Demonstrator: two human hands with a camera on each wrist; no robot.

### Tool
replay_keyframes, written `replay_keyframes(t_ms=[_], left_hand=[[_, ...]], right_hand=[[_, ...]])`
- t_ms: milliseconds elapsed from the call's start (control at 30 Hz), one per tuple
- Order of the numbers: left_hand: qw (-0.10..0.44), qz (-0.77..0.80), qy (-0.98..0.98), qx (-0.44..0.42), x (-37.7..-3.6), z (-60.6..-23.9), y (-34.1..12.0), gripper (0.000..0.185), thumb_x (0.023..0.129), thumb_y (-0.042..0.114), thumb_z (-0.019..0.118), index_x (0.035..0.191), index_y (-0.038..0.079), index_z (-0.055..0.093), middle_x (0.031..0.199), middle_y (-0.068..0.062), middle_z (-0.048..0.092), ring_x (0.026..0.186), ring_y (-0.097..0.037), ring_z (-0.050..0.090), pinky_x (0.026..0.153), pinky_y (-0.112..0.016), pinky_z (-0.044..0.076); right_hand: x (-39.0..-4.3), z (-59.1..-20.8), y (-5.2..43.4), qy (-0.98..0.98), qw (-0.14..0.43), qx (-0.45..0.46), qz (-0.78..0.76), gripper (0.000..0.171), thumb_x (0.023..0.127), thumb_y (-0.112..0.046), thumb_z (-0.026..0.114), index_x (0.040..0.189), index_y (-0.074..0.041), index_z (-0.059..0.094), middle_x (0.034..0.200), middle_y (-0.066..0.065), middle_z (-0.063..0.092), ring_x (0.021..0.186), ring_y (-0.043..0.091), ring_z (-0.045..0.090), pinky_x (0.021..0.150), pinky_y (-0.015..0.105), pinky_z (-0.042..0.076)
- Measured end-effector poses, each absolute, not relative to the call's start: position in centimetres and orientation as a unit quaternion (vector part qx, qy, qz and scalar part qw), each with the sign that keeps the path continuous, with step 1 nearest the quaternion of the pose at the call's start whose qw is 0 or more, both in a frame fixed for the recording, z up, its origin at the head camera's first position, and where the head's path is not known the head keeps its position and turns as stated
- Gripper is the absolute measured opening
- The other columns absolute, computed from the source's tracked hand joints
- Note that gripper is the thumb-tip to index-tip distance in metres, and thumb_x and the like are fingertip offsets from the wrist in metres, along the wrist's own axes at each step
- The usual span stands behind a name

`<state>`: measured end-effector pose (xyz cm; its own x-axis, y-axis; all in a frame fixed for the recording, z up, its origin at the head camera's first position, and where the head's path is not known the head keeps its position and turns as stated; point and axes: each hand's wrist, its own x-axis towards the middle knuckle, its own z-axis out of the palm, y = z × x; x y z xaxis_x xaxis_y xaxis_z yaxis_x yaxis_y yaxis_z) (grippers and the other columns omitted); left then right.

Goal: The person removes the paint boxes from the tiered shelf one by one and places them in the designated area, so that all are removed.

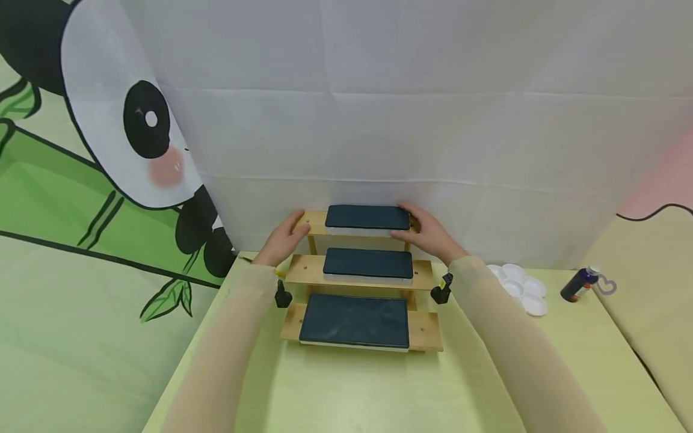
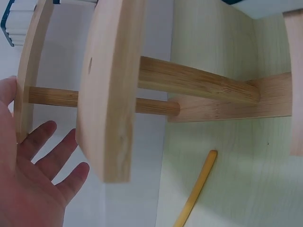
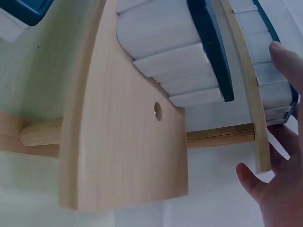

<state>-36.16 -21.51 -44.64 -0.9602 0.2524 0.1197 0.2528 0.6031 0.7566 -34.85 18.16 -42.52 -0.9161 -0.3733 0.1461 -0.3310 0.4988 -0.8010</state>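
Observation:
A three-tier wooden stand (image 1: 357, 270) holds a white box with a dark blue lid on each step. At the top shelf's left end is my left hand (image 1: 281, 239), its thumb at the front edge and a finger behind. The left wrist view shows that hand (image 2: 38, 175) around the plank's end, the other fingers spread below it. My right hand (image 1: 430, 233) spans the right end of the top box (image 1: 368, 217), thumb in front and finger at the back corner. Lower down are the middle box (image 1: 368, 263) and the larger bottom box (image 1: 354, 320).
On the table's (image 1: 335, 391) right lie a white palette (image 1: 520, 287) with round wells and a small dark bottle (image 1: 580, 284) beside a heart-shaped ring. A yellow stick (image 2: 196, 187) lies left of the stand. Behind it hangs a white cloth (image 1: 379, 132).

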Motion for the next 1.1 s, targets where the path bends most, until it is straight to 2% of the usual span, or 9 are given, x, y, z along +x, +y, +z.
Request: replay_keyframes(t_ms=[367,600,933,1100], left_hand=[[-0.011,-0.442,-0.888,-0.125,-36.2,-45.3,-21.3,0.071,0.110,0.051,0.048,0.168,0.021,0.023,0.173,-0.004,0.019,0.155,-0.031,0.025,0.123,-0.052,0.027],[-0.014,-0.462,-0.880,-0.109,-36.5,-45.9,-21.5,0.070,0.109,0.052,0.049,0.169,0.028,0.021,0.173,-0.001,0.017,0.157,-0.029,0.021,0.124,-0.053,0.023],[-0.014,-0.469,-0.875,-0.118,-36.5,-45.9,-21.6,0.069,0.110,0.050,0.049,0.169,0.027,0.021,0.173,0.002,0.016,0.158,-0.026,0.017,0.125,-0.051,0.022],[-0.019,-0.468,-0.875,-0.125,-36.5,-45.8,-21.9,0.071,0.109,0.052,0.049,0.169,0.026,0.020,0.173,0.002,0.015,0.158,-0.026,0.016,0.124,-0.052,0.021]], right_hand=[[-35.1,-43.0,18.4,0.862,0.023,-0.207,-0.462,0.088,0.098,-0.038,0.076,0.167,-0.017,0.027,0.172,0.008,0.021,0.156,0.030,0.024,0.123,0.048,0.028],[-35.6,-43.3,18.2,0.863,0.010,-0.196,-0.466,0.086,0.095,-0.039,0.080,0.165,-0.020,0.034,0.169,0.005,0.029,0.155,0.028,0.026,0.122,0.050,0.029],[-35.3,-42.8,18.0,0.861,0.016,-0.183,-0.474,0.085,0.093,-0.035,0.082,0.164,-0.021,0.038,0.167,0.006,0.033,0.150,0.030,0.036,0.119,0.050,0.033],[-35.3,-42.8,18.1,0.874,0.006,-0.178,-0.452,0.086,0.092,-0.039,0.083,0.164,-0.021,0.038,0.167,0.006,0.033,0.153,0.029,0.029,0.122,0.051,0.029]])
